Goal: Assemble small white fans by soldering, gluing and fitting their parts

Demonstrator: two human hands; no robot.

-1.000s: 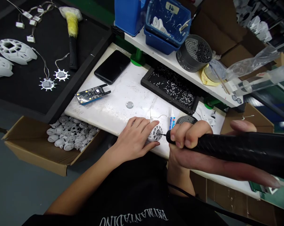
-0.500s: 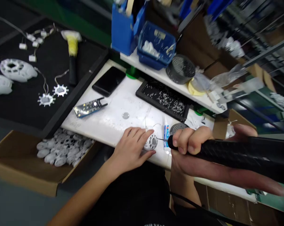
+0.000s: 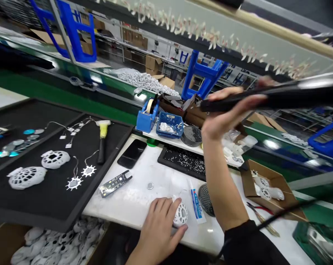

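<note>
My left hand (image 3: pixel 157 226) rests on the white bench (image 3: pixel 133 208), its fingers and thumb closed round a small white plastic housing (image 3: pixel 181 215) with a slotted round face. Above the rear shelf, my right hand (image 3: pixel 220 117) is raised and wrapped round a black electric screwdriver (image 3: pixel 282 96), which lies nearly level and is blurred. To the right of the housing lie a blue-and-white glue tube (image 3: pixel 197 206) and a grey perforated round tray (image 3: pixel 206 198). A silver disc (image 3: pixel 150 185) and a circuit board (image 3: pixel 115 183) lie to the left.
A phone (image 3: pixel 132 153) lies at the back left of the bench. Behind are a black tray of screws (image 3: pixel 183 160), a blue bin (image 3: pixel 170 123) and a tape dispenser (image 3: pixel 147 119). A hammer (image 3: pixel 102 143) lies on the black mat. Pliers (image 3: pixel 263 219) and a parts carton (image 3: pixel 249 184) stand right.
My right hand has lifted the screwdriver up and away from the housing. My left hand still holds the housing on the bench. The view has tilted up and shows more background.
</note>
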